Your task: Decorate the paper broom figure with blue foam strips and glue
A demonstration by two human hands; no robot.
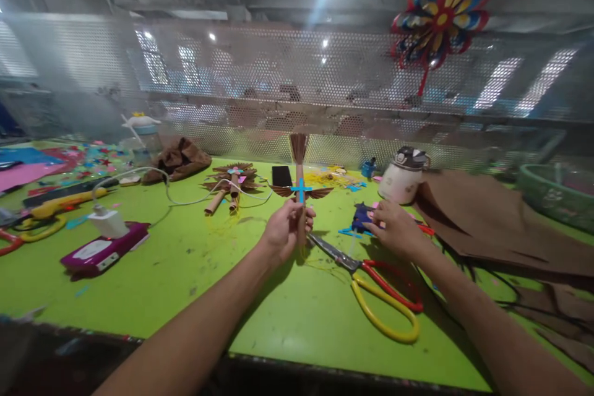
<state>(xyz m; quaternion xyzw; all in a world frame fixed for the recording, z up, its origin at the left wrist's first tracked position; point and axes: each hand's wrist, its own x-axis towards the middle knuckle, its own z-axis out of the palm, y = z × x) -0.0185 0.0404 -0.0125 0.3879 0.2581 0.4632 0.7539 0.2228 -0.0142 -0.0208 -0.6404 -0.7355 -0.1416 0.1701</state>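
My left hand (286, 232) is closed round the lower stem of a brown paper figure (299, 167), held upright. It has a rolled tube body, a pleated fan at the top, two pleated side wings and a light blue cross (301, 189) on its front. On the right, my right hand (394, 226) is at a small pile of dark blue cut pieces (362, 218), fingers bent and tips together; whatever they pinch is hidden. Scissors (346, 260) with one red and one yellow handle lie between my hands, blades toward the figure's foot.
Other pleated paper figures (233, 179) lie at centre left. A purple power adapter (106, 247) with a white charger and cable stands left. At the right are a white jar (403, 176), brown paper sheets (492, 216) and a green basket (561, 198). A perforated screen (278, 74) closes the back.
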